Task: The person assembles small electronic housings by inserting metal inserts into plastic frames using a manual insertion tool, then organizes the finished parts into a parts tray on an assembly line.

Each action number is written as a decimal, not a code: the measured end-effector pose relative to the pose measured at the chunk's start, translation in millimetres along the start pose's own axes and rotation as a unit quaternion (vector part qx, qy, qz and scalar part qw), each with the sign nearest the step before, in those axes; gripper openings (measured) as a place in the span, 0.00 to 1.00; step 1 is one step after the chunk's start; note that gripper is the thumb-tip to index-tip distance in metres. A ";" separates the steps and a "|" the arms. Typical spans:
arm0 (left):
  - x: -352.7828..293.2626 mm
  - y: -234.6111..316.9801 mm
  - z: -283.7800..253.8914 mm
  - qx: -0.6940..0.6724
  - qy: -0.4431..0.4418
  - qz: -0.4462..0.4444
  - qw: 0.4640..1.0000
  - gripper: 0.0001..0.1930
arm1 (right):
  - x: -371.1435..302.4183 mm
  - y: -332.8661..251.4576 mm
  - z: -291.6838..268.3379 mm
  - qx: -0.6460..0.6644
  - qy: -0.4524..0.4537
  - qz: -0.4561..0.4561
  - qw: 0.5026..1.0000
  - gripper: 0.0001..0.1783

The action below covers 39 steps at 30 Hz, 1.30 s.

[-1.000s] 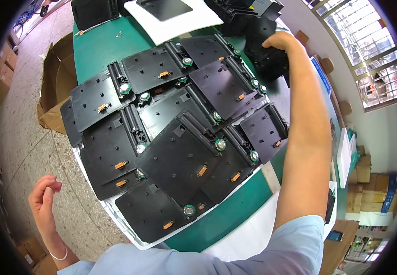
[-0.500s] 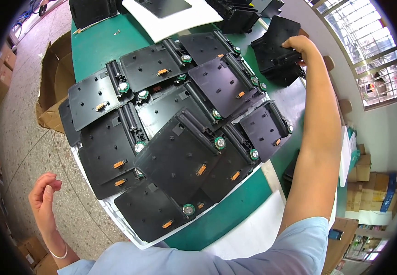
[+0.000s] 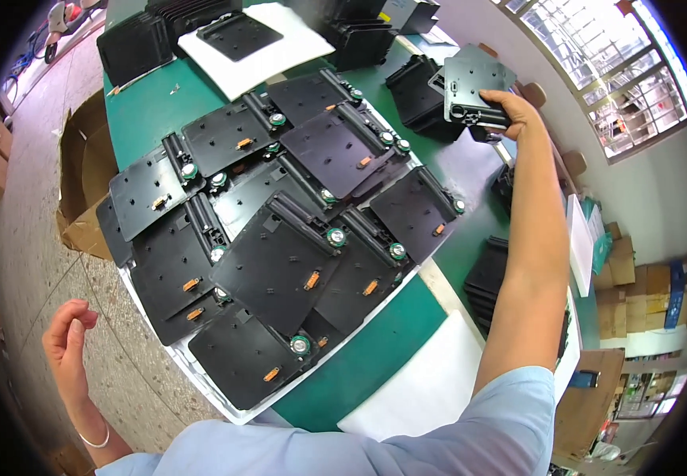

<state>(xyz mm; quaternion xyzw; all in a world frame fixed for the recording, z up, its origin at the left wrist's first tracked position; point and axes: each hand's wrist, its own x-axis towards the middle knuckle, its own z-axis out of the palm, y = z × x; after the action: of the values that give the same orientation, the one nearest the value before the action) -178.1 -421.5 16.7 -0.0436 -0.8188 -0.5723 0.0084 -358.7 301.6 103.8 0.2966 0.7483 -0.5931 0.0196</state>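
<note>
Up at the right, my right hand (image 3: 514,115) grips a black plastic panel (image 3: 470,83) by its near edge, thumb on top. A dark cylindrical part runs along the panel's near side. Just left of it and partly beneath stands a stack of black panels (image 3: 419,95). Away at the left, my left hand (image 3: 67,341) hangs over the floor with its fingers curled in and nothing in them. Between my arms, a white tray (image 3: 236,414) carries several overlapping black panels (image 3: 276,266) with orange connectors and round silver parts on green rings.
White foam sheet (image 3: 316,51) with one black panel lies at the far side of the green table (image 3: 359,373). Black stacks (image 3: 133,49) stand behind. An open cardboard box (image 3: 82,182) is left of the tray; another black stack (image 3: 486,278) lies by my right forearm.
My right hand has raised a panel off the stack and tilted it, showing its other face. The whole view has shifted, so the tray appears further left. My left hand stays curled.
</note>
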 end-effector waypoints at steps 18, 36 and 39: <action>35.1 18.5 -1.3 -0.019 -0.040 0.060 0.997 0.14 | -319.6 75.4 -136.0 0.157 0.206 -0.134 0.957 0.07; 7.8 143.2 134.5 0.033 -0.261 0.287 0.921 0.13 | -613.7 320.9 -260.2 0.116 0.513 -0.025 0.850 0.16; -7.3 166.1 169.6 0.005 -0.314 0.324 0.893 0.12 | -621.5 352.3 -288.0 0.059 0.562 0.010 0.825 0.18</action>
<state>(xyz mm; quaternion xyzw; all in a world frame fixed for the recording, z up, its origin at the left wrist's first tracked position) -151.3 -206.3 113.3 -0.4834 -0.7223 -0.4904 -0.0640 410.4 341.6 117.2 0.5868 0.5901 -0.3670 -0.4157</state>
